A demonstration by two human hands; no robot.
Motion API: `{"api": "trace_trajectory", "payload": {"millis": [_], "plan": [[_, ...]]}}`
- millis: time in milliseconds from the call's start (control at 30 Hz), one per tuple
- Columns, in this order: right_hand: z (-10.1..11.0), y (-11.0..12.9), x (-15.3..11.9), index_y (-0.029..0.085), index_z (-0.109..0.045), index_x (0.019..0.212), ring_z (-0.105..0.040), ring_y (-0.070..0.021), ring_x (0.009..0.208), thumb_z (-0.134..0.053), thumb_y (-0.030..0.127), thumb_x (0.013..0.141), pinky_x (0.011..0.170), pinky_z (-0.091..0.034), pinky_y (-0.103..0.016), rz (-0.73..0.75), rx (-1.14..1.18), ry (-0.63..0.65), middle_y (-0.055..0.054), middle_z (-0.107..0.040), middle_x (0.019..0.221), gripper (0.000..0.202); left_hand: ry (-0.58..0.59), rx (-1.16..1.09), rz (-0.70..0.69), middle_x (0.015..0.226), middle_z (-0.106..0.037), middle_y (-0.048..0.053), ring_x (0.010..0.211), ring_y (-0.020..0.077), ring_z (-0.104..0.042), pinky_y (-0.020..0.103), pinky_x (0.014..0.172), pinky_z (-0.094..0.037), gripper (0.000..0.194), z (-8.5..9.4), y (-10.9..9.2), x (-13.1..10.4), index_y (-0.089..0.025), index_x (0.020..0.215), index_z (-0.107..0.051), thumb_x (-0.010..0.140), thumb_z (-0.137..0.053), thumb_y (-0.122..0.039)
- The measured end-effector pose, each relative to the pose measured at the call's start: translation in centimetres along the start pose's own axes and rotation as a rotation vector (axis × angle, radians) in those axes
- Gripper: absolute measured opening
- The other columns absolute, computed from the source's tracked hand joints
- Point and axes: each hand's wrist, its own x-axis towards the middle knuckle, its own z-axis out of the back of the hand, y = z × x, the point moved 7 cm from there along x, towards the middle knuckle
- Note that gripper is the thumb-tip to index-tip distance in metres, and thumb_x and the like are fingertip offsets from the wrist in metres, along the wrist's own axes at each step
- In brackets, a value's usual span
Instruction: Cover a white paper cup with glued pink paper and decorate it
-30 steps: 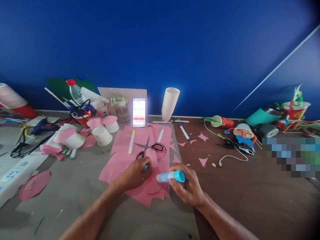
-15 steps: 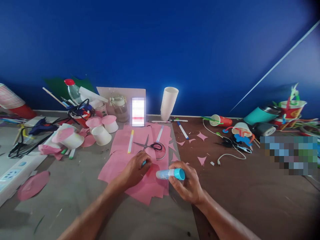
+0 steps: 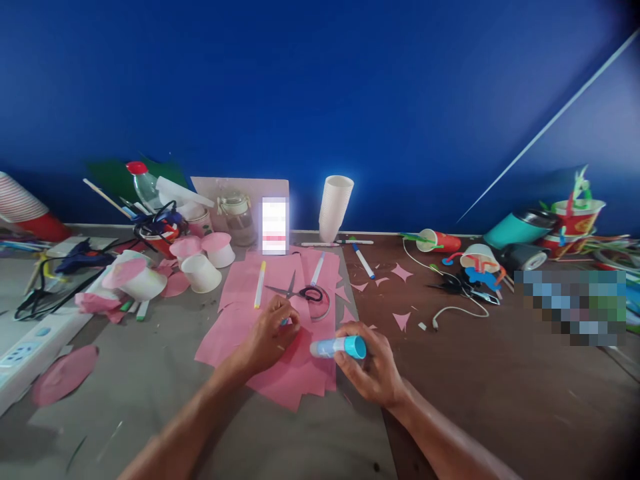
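My right hand [image 3: 375, 367] is closed round a glue stick [image 3: 330, 347], a pale blue tube with a turquoise end, held nearly level above the pink paper [image 3: 280, 383]. My left hand [image 3: 270, 333] is closed over the paper, its fingers curled round a small blue glue stick cap [image 3: 285, 321], mostly hidden by them. Just beyond the hands, black-handled scissors [image 3: 311, 293] lie partly spread on the pink sheets. A yellow-ended marker [image 3: 260, 285] and a pale blue-ended marker [image 3: 318, 268] rest on the paper.
Paper cups [image 3: 201, 273], some topped with pink paper, stand at left near a power strip [image 3: 35, 347]. A white cup stack [image 3: 336, 208] and a bright phone screen [image 3: 274, 227] stand against the blue wall. Pink scraps [image 3: 401, 321] and a white cable [image 3: 457, 310] lie right.
The whole view has shifted slightly. Both hands keep nearly the same pose and grip, with the left hand raised very slightly.
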Motion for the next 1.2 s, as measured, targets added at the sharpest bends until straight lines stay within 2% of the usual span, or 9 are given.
{"api": "trace_trajectory", "payload": {"millis": [233,433,533,700,867,1033,1200], "plan": [[-0.4,0.2,0.0,0.023,-0.058,0.092,-0.056,-0.0143,0.058,-0.060,0.022,0.086,0.057,-0.044,-0.025,-0.006,0.009,0.012,0.001,-0.063,0.072,0.006,0.041,0.136,0.028,0.076,-0.064,0.001,0.078,0.0191,-0.060,0.032,0.078,-0.043,0.019,-0.2,0.0,0.2,-0.021,0.075,-0.060,0.090,-0.050,-0.026],[-0.7,0.1,-0.2,0.022,-0.057,0.090,-0.054,-0.0136,0.056,-0.060,0.023,0.086,0.055,-0.043,-0.025,-0.020,0.020,0.030,0.001,-0.061,0.069,0.005,0.067,0.158,0.128,0.071,-0.064,-0.001,0.066,0.0162,-0.059,0.027,0.065,-0.040,0.015,-0.3,0.6,-0.1,-0.022,0.077,-0.055,0.088,-0.046,-0.025],[-0.5,-0.1,-0.2,0.022,-0.059,0.090,-0.055,-0.0139,0.057,-0.060,0.024,0.087,0.055,-0.043,-0.025,-0.033,-0.002,0.014,0.000,-0.063,0.071,0.005,0.084,0.195,0.124,0.070,-0.063,-0.002,0.064,0.0156,-0.056,0.026,0.062,-0.038,0.013,-0.2,0.3,-0.2,-0.022,0.077,-0.053,0.088,-0.046,-0.025],[-0.2,-0.6,-0.1,0.021,-0.060,0.089,-0.058,-0.0147,0.059,-0.060,0.026,0.088,0.056,-0.044,-0.025,-0.075,-0.049,0.000,0.000,-0.064,0.070,0.004,0.191,0.286,0.088,0.067,-0.062,-0.002,0.062,0.0164,-0.054,0.027,0.063,-0.037,0.011,-0.5,-0.1,-0.3,-0.022,0.079,-0.053,0.086,-0.045,-0.020],[-0.8,-1.1,-0.2,0.022,-0.059,0.088,-0.059,-0.0159,0.059,-0.060,0.029,0.088,0.056,-0.045,-0.026,-0.114,-0.091,0.065,-0.001,-0.065,0.070,0.007,0.265,0.392,0.120,0.080,-0.069,0.004,0.072,0.0202,-0.061,0.029,0.066,-0.040,0.012,-1.0,0.4,-0.4,-0.022,0.086,-0.056,0.088,-0.045,-0.017],[-1.6,-1.3,-0.3,0.021,-0.059,0.086,-0.061,-0.0177,0.060,-0.057,0.029,0.086,0.056,-0.046,-0.027,-0.106,-0.152,0.128,-0.003,-0.067,0.070,0.008,0.319,0.367,0.115,0.102,-0.074,0.007,0.084,0.0225,-0.066,0.032,0.075,-0.044,0.025,-1.4,0.5,-0.6,-0.020,0.111,-0.059,0.090,-0.046,-0.016],[-2.3,-1.8,-0.5,0.021,-0.058,0.086,-0.063,-0.0178,0.061,-0.056,0.028,0.086,0.059,-0.047,-0.027,-0.125,-0.199,0.166,-0.003,-0.068,0.070,0.007,0.390,0.364,0.104,0.078,-0.072,0.002,0.073,0.0199,-0.065,0.030,0.069,-0.040,0.017,-1.8,0.7,-0.7,-0.021,0.081,-0.058,0.091,-0.046,-0.015]]}}
